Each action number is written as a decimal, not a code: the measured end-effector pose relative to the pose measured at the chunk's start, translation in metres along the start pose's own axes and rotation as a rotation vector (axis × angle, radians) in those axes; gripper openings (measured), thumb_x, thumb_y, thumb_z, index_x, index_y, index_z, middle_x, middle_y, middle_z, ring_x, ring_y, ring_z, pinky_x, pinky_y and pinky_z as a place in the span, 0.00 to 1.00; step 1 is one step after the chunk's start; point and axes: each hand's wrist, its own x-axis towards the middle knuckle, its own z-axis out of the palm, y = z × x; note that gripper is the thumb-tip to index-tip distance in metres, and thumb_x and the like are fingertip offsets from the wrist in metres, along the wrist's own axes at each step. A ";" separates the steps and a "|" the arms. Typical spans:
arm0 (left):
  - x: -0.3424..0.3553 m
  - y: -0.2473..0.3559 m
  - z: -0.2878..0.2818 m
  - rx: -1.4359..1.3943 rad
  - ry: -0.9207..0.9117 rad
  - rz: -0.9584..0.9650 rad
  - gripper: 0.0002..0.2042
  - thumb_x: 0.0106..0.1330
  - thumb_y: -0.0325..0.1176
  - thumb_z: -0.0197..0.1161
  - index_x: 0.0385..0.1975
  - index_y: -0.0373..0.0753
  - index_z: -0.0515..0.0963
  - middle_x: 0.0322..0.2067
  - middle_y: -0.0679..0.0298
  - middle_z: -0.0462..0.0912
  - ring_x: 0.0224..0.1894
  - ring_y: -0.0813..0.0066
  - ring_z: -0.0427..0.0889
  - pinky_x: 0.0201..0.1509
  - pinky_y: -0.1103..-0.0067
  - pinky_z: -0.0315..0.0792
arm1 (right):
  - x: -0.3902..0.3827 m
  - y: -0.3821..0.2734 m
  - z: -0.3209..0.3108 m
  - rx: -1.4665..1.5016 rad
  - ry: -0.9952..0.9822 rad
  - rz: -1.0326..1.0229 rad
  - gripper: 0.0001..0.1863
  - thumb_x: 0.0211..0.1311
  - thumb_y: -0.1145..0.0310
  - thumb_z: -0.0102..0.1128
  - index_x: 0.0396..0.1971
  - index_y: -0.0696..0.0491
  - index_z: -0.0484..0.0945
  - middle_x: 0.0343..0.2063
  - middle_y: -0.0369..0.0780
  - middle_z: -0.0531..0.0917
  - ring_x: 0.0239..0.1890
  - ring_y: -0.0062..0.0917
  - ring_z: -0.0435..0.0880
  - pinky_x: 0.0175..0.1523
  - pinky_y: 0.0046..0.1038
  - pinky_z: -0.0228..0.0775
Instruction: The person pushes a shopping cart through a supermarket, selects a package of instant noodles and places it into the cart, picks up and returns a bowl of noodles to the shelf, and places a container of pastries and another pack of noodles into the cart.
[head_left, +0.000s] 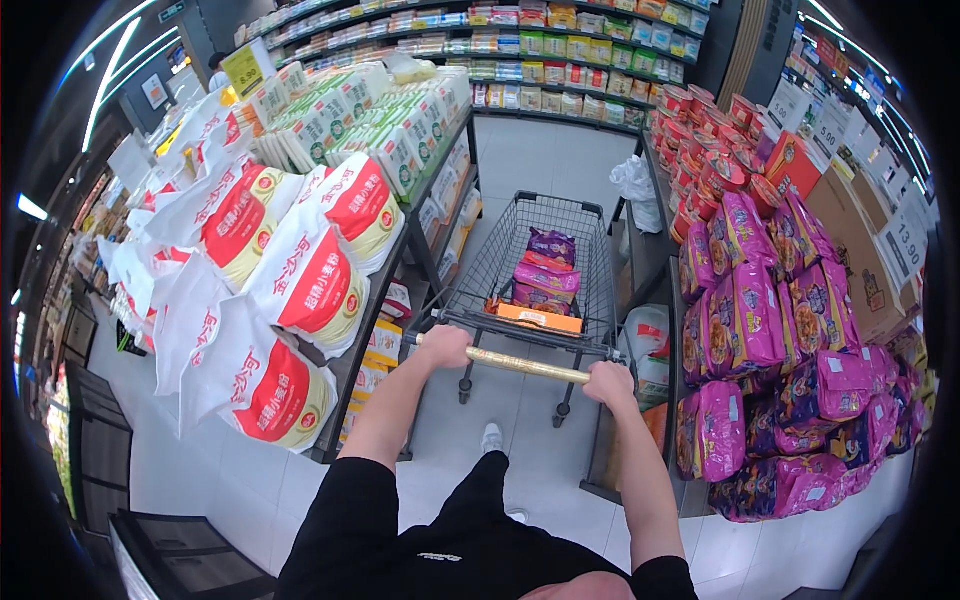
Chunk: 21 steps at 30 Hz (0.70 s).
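Note:
A dark wire shopping cart (590, 260) stands in front of me in the aisle. My left hand (446, 347) is wrapped round the left end of its gold-coloured handle (530, 365). Round the right end of the same bar, my right hand (609, 383) is closed too. Inside the basket lie a purple packet (551, 246), a pink and purple packet (546, 286) behind an orange box (540, 318), the box being nearest to the handle. Both my arms reach forward, and one white shoe (491, 438) shows below the cart.
Large white and red flour bags (265, 385) are piled on a dark stand close by on the left, with green and white packs (335, 115) behind. Purple noodle packs (740, 320) and red tubs (715, 165) crowd the right stand. Stocked shelves (580, 72) cross the far end.

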 end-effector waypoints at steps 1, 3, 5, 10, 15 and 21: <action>0.010 -0.002 -0.004 0.007 -0.013 -0.017 0.11 0.52 0.39 0.60 0.32 0.44 0.84 0.33 0.56 0.86 0.40 0.56 0.85 0.46 0.65 0.78 | 0.008 0.000 -0.005 0.005 -0.002 0.013 0.14 0.47 0.67 0.57 0.35 0.48 0.87 0.35 0.45 0.87 0.41 0.41 0.85 0.49 0.38 0.77; 0.032 -0.008 -0.011 0.017 -0.028 -0.023 0.11 0.53 0.38 0.60 0.33 0.45 0.85 0.35 0.56 0.86 0.41 0.57 0.85 0.47 0.66 0.78 | 0.025 0.002 -0.018 -0.038 -0.006 0.008 0.14 0.48 0.67 0.58 0.35 0.49 0.86 0.36 0.44 0.87 0.42 0.38 0.86 0.49 0.36 0.77; 0.057 -0.014 -0.019 -0.005 -0.017 -0.011 0.11 0.51 0.39 0.61 0.32 0.45 0.84 0.32 0.56 0.86 0.39 0.55 0.85 0.45 0.64 0.78 | 0.046 0.006 -0.027 -0.026 0.005 0.041 0.14 0.48 0.67 0.58 0.35 0.50 0.86 0.36 0.44 0.87 0.42 0.38 0.86 0.49 0.36 0.77; 0.115 -0.033 -0.037 0.002 0.014 0.033 0.12 0.51 0.39 0.61 0.32 0.45 0.84 0.33 0.55 0.86 0.41 0.54 0.84 0.46 0.64 0.78 | 0.105 0.023 -0.034 -0.010 0.086 0.038 0.14 0.44 0.65 0.60 0.33 0.48 0.87 0.33 0.44 0.87 0.40 0.39 0.86 0.46 0.38 0.78; 0.160 -0.054 -0.049 0.051 0.079 -0.005 0.12 0.51 0.39 0.62 0.33 0.46 0.85 0.33 0.56 0.86 0.39 0.55 0.85 0.46 0.64 0.78 | 0.151 0.022 -0.037 -0.021 0.214 0.043 0.10 0.44 0.65 0.62 0.29 0.48 0.86 0.30 0.43 0.87 0.38 0.36 0.87 0.46 0.37 0.75; 0.197 -0.055 -0.066 0.103 0.120 0.008 0.10 0.53 0.36 0.60 0.33 0.43 0.84 0.33 0.54 0.86 0.39 0.53 0.85 0.43 0.64 0.78 | 0.184 0.024 -0.053 -0.030 0.209 0.097 0.10 0.44 0.65 0.62 0.27 0.49 0.86 0.30 0.42 0.88 0.37 0.35 0.88 0.43 0.36 0.77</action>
